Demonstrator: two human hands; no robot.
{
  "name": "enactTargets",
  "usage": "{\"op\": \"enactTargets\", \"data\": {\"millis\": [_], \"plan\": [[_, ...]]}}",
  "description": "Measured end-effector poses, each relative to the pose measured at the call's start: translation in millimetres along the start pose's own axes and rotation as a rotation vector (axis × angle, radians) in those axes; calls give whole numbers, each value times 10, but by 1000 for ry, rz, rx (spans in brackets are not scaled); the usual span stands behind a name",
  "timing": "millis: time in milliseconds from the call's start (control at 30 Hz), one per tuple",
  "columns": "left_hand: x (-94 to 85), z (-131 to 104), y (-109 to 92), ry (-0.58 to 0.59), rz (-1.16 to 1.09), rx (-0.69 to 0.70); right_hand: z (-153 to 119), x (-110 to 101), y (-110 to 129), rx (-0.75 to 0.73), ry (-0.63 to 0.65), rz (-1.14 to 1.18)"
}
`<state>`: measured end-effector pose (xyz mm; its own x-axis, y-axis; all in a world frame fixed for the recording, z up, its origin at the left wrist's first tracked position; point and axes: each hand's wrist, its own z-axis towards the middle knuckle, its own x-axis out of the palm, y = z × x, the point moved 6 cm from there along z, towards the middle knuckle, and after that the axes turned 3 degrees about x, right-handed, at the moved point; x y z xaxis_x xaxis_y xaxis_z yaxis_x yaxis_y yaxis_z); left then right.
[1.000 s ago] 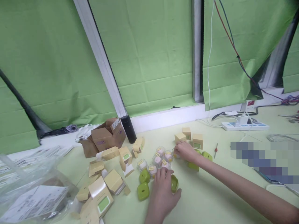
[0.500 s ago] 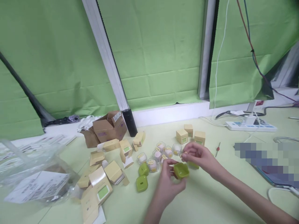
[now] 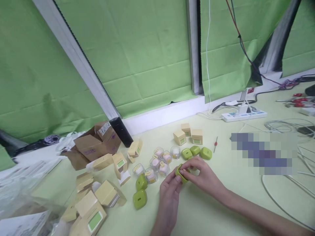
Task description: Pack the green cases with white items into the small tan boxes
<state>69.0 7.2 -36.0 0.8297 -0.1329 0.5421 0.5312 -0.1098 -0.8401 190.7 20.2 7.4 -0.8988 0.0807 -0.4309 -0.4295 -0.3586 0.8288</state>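
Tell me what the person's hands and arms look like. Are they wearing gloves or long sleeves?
No gloves: the left hand and the right hand are both bare. No sleeve shows on the parts of the arms in the picture. I can't see a watch, a bracelet or any markings on them, and the picture is too blurry to tell about tiny things like nail polish.

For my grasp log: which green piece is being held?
The green piece in the left hand, with fingers of the right hand at its opening. The others lie on the table: a pair left of the left hand, a group beyond the right hand.
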Motion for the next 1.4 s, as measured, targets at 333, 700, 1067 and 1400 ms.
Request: {"op": "enactTargets", "data": {"millis": [333,700,1067,1400], "plan": [[-16,7,30,-52,34,18,-27,39,-2,-122,37,-134],[-47,-28,61,-54,20,6,-48,79,-81,-64,-14,-138],[-79,9,33,-61,223,21,-71,93,-111,10,108,144],[-112,-23,-16,-67,138,-28,-191,143,153,-332,301,67]]}}
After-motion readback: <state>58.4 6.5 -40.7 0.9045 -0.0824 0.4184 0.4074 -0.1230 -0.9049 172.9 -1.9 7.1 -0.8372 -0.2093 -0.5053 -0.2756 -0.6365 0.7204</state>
